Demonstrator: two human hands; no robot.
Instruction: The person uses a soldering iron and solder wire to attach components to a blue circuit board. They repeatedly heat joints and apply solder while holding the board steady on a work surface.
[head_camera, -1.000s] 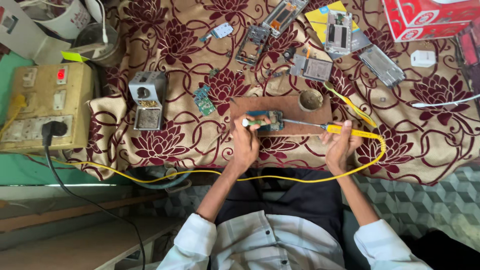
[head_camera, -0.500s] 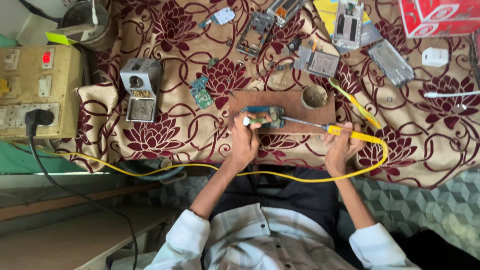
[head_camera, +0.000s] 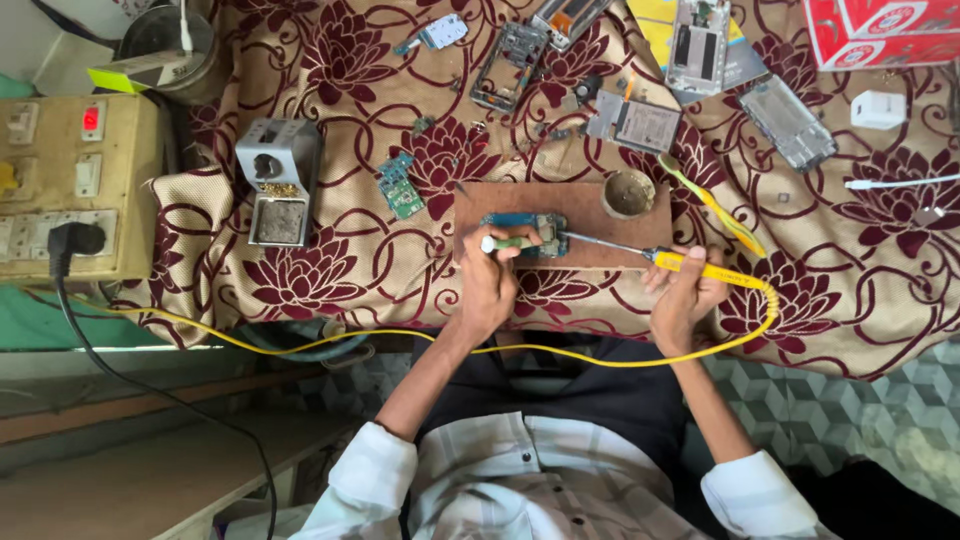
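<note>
**Soldering iron on a small board at the centre of the frame**

The right hand (head_camera: 685, 295), right of centre, has its grip clamped on the yellow handle of a soldering iron (head_camera: 690, 266). The iron's thin metal shaft runs left and slightly up to a blue-green circuit board (head_camera: 525, 222), which lies on a brown wooden block (head_camera: 590, 205) on the cloth-covered worktop (head_camera: 340, 270). The left hand (head_camera: 487, 290), just left of centre, has its fingers closed around a small white-tipped, greenish tube (head_camera: 503, 243) and rests at the board's left end. A yellow cord (head_camera: 400, 335) leaves the iron's handle, loops under both hands and runs off to the left edge.

On the block's upper right sits a small round tin (head_camera: 629, 193) holding a dull brownish paste. Left of the block stands a grey metal holder (head_camera: 278, 180): its upper part has a round opening with brassy wool below it, and its lower tray holds a dirty grey pad. In the upper left corner is a round dark pot (head_camera: 165, 40); its contents cannot be made out. A beige socket box (head_camera: 75, 190) with a black plug sits at the left edge.
</note>
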